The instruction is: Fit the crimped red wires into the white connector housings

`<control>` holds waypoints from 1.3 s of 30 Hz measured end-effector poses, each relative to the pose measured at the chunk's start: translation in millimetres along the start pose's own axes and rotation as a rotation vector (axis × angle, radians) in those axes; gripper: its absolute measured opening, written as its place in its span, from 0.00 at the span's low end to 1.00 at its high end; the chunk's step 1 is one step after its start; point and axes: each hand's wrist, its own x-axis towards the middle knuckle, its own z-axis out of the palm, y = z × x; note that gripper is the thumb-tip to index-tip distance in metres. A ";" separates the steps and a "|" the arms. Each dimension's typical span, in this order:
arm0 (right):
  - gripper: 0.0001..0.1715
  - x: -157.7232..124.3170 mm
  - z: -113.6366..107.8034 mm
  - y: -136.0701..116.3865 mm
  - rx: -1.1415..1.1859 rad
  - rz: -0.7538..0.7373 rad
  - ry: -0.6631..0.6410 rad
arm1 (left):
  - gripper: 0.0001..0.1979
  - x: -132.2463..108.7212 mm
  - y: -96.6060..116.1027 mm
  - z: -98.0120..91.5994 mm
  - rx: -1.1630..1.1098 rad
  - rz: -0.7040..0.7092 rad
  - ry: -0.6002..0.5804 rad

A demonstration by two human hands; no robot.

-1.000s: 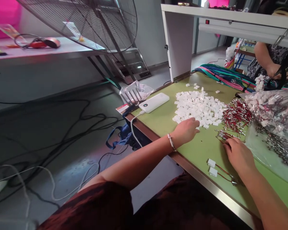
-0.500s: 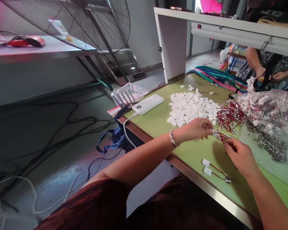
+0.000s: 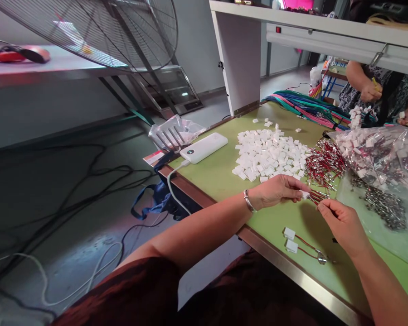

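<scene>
Between finger and thumb, my left hand (image 3: 283, 190) pinches a white connector housing (image 3: 305, 194). My right hand (image 3: 340, 222) is closed on a small bunch of red wires (image 3: 318, 196) with metal ends, which point toward the housing. Whether a wire tip sits inside the housing I cannot tell. Below the hands, two finished-looking leads with white housings (image 3: 289, 233) and red wires lie on the green table (image 3: 258, 213). Just beyond my left hand spreads a heap of white housings (image 3: 272, 151), with a pile of red wires (image 3: 324, 165) beside it.
A clear plastic bag (image 3: 384, 149) of parts and loose metal terminals (image 3: 386, 206) lie at the right. A white power bank (image 3: 206, 147) with a cable sits near the left edge. Behind are bundled coloured wires (image 3: 302, 106), a shelf (image 3: 238, 63) and another person's hand (image 3: 372, 92).
My left hand has come down slightly and now holds a white housing against the wire ends. My right hand stays nearly in place. The other person's hands have moved apart.
</scene>
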 end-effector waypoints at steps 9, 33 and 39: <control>0.16 -3.1 3.6 7.3 -0.505 -0.354 0.195 | 0.07 -2.2 2.1 6.1 0.235 0.003 0.006; 0.16 -0.5 11.5 6.5 -0.301 -0.282 -0.239 | 0.13 6.0 5.2 -15.3 0.927 0.328 0.141; 0.15 16.1 3.8 23.2 -0.338 -0.272 -0.002 | 0.13 22.9 11.0 -27.7 1.442 0.422 0.376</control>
